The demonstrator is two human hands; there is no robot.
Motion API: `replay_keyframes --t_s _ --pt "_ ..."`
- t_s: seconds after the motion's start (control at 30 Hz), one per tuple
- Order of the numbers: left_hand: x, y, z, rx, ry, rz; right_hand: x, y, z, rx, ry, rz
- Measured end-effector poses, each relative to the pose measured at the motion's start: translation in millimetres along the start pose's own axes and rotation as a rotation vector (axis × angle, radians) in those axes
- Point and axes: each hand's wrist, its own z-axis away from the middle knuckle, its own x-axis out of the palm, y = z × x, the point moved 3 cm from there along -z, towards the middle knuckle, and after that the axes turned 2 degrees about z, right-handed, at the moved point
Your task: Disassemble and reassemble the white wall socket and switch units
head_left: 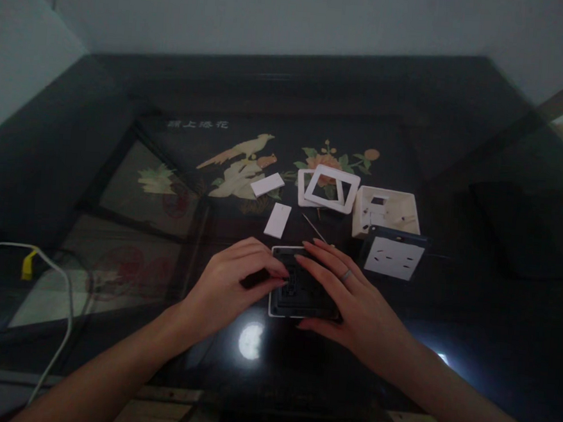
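A dark switch panel point(279, 307) with a thin white rim lies on the glossy black table in front of me. My right hand point(348, 293), a ring on one finger, grips it over the far and near edges. From the left, my left hand point(243, 276) has thumb and fingertips pinched together at the panel's inner part; whatever is between them is too small to make out. Just beyond my right hand, a wall socket point(394, 257) with a white face leans against an open white mounting box point(385, 208).
Two white frames point(331, 205) overlap beyond the panel. Nearby lie two white rectangular plates, one farther off point(267, 184) and one closer point(277, 220), and a thin rod point(313, 227). A white cable point(69, 312) with a yellow tag point(28, 264) runs down the left side.
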Motion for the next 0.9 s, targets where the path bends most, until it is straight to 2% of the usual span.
replay_keyframes --t_s 0.13,0.3,0.43,0.67,0.9 --pt "-0.2 -1.2 -1.6 -0.054 -0.021 0.062 -0.1 -0.1 -0.5 0.006 0.000 0.009" --pt "-2.6 -3.2 -3.7 -0.128 0.018 0.104 0.1 -0.1 -0.3 -0.006 0.008 0.013" --pt "-2.1 -4.9 -4.1 -0.135 0.026 0.072 0.7 0.5 1.0 -0.004 0.003 0.008" --pt "2.3 -6.5 -2.6 -0.150 -0.028 0.075 1.0 1.3 1.4 0.014 -0.014 -0.010" --pt "3.6 -9.1 -2.1 -0.117 -0.045 0.073 0.5 1.4 0.8 -0.030 0.002 0.016"
